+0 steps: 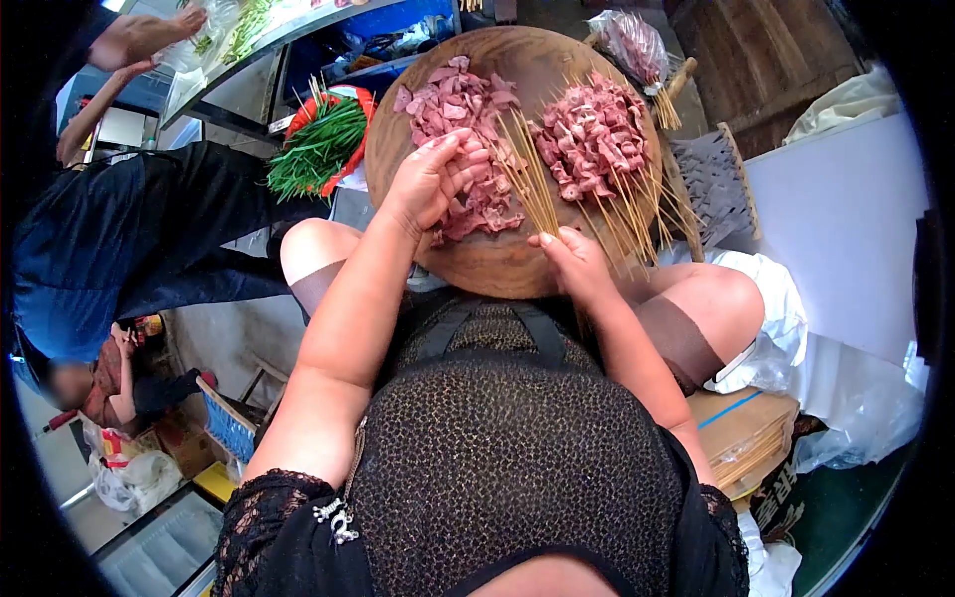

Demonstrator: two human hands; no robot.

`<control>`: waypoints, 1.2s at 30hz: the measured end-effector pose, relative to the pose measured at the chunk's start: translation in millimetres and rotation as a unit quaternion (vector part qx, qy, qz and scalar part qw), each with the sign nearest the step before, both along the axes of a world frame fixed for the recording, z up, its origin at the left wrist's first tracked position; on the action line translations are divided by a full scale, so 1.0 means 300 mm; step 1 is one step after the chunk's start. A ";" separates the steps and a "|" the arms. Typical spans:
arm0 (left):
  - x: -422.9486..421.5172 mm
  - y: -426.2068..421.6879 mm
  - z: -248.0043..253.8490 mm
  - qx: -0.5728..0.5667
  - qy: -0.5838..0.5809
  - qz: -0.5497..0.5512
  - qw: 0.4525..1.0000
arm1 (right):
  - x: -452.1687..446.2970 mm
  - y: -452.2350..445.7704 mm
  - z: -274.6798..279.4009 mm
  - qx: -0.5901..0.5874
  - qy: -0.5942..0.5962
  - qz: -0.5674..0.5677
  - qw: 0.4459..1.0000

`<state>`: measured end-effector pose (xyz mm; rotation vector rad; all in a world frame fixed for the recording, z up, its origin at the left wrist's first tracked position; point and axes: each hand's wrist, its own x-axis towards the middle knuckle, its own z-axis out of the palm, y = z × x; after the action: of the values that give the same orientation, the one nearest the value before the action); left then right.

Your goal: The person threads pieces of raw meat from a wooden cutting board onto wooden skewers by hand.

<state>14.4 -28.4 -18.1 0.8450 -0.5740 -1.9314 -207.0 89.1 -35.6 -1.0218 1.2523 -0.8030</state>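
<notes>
A round wooden board (pixel 468 264) lies across my lap. On its left side is a heap of loose sliced raw meat (pixel 458 99), and on its right a pile of meat skewers (pixel 589 134) with their bare sticks pointing toward me. My right hand (pixel 577 261) is closed around the lower ends of a bundle of thin bamboo skewers (pixel 532 179), whose tips fan out over the board's middle. Above the loose meat is my left hand (pixel 436 181), palm turned inward, fingers loosely curled and a little apart. I see no meat in it.
Left of the board stands a red bag of green vegetables (pixel 323 139). A person in dark clothes (pixel 149 239) works at a table (pixel 259 60); another person (pixel 119 378) sits farther back. Bagged skewers (pixel 637 50) lie behind the board, and a white panel (pixel 836 219) stands right.
</notes>
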 end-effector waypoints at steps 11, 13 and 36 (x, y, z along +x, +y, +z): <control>0.000 0.004 0.035 -0.005 -0.061 0.017 0.998 | 0.014 0.006 0.054 0.082 -0.154 -0.043 0.984; -0.003 0.012 0.041 -0.007 -0.061 0.014 0.998 | 0.012 0.012 0.033 0.089 -0.157 -0.044 0.983; -0.018 0.021 0.079 0.017 0.005 -0.188 0.982 | -0.004 0.007 0.033 -0.031 -0.110 -0.069 0.991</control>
<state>9.1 -22.2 5.6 0.7891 -0.7389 -2.2901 -208.0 91.1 -25.7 -0.8762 1.1233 -1.0389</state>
